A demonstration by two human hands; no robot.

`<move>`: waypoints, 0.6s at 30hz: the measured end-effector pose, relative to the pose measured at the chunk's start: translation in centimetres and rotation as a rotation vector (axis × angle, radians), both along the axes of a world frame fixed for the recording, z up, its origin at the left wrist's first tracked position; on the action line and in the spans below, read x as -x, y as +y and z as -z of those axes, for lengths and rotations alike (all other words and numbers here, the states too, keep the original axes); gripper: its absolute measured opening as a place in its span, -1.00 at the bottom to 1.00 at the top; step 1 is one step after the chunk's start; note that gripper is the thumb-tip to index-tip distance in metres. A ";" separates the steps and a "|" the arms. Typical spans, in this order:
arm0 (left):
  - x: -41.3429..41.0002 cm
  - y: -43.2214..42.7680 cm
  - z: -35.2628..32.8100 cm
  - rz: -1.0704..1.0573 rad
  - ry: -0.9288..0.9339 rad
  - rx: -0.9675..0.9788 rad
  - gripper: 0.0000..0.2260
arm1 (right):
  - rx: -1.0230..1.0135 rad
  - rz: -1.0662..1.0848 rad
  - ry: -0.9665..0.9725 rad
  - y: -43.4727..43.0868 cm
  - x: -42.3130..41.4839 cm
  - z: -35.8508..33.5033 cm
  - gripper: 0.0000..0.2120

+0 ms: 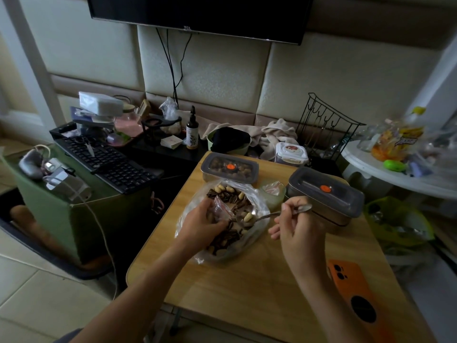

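Peanuts (247,216), pale, light and probably roll-prone, ride the slim metal spoon (265,216) pinched by the right hand (299,226); the left hand (205,225) grips a flimsy small clear plastic pouch (222,206).

From my remote seat the room looks dim. Cream padded wall panels (212,70) run behind everything, with a black television (197,13) mounted high and its cables (172,70) hanging down. Pale floor tiles (37,293) lie at lower left. A wooden surface (247,288) stands in front. A green cabinet (111,219) carrying a keyboard (108,162) is to its left, and a white round table (395,184) to its right.
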State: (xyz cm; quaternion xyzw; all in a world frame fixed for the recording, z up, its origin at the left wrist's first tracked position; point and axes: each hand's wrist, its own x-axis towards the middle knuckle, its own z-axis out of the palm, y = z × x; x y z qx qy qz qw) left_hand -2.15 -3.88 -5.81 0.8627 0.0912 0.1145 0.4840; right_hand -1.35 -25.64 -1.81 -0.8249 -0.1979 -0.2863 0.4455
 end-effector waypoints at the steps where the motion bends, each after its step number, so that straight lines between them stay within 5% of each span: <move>1: 0.0 0.0 0.0 -0.001 0.004 -0.001 -0.69 | 0.027 -0.008 -0.009 0.1 -0.1 0.1 -0.86; 10: -0.2 0.0 -0.4 -0.010 -0.005 0.000 -0.70 | -0.254 0.042 0.176 0.3 -0.5 -0.7 -0.83; 18: -1.4 -1.1 -1.1 -0.010 0.004 -0.064 -0.77 | -0.271 -0.026 -0.028 0.2 0.1 -3.4 -0.85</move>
